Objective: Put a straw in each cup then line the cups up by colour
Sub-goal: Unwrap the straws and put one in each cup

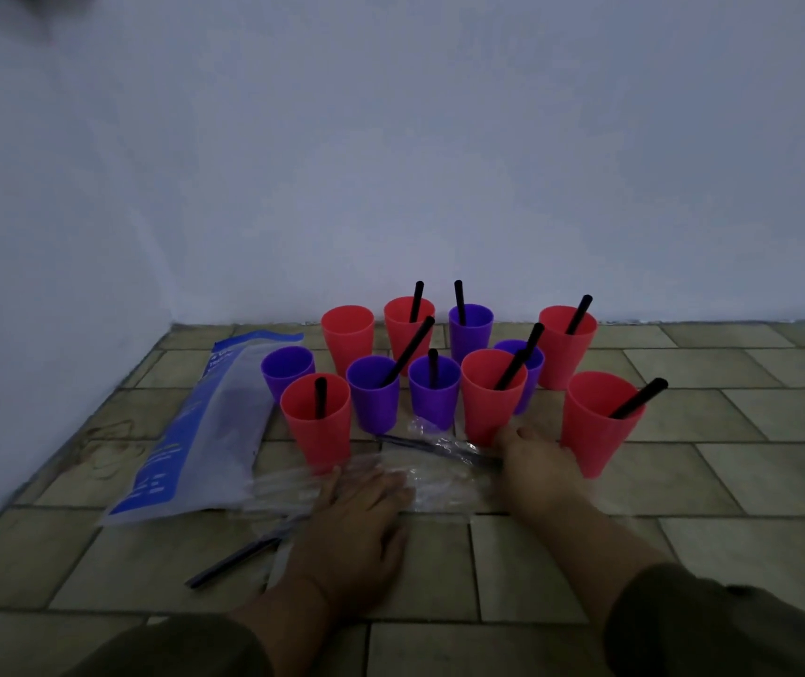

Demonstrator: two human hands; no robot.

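Several red and purple cups stand clustered on the tiled floor. Black straws stick out of most of them. A red cup (347, 334) at the back left and a purple cup (287, 368) beside it hold no straw. My right hand (532, 466) lies just in front of a red cup (493, 398) and pinches the end of a wrapped straw (439, 448) that lies on crumpled clear wrappers (439, 481). My left hand (356, 520) rests flat, fingers straight, on the wrappers. Another wrapped straw (239, 559) lies on the floor by my left wrist.
A blue and clear plastic bag (205, 432) lies to the left of the cups, reaching towards the wall corner. A white wall runs behind and to the left. Tiled floor (732, 456) stretches to the right of the cups.
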